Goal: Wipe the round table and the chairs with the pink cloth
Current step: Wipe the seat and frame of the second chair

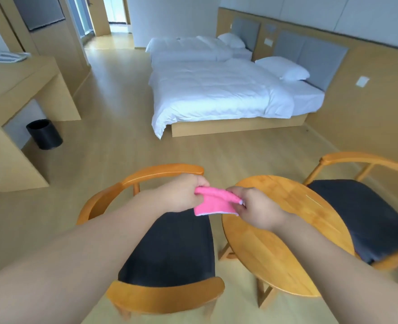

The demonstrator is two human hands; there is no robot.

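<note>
Apparently still preparing: held cloth [213, 203] in air between left hand [181, 194] and right hand [255, 209], both grips pinched on it, above chair [170, 249] and table [275, 253]. Next, probably lowering onto table.

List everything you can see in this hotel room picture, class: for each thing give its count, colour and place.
pink cloth: 1, pink, held up between both hands, above the gap between chair and table
round table: 1, light wood, lower right of centre
chairs: 2, wooden frames with dark seats, one either side of the table
beds: 2, white bedding, back of room
pillows: 2, white, at the headboards
bin: 1, black, floor beside the desk
desk: 1, light wood, left wall
left hand: 1, pinches the cloth's left end
right hand: 1, pinches the cloth's right end
</note>
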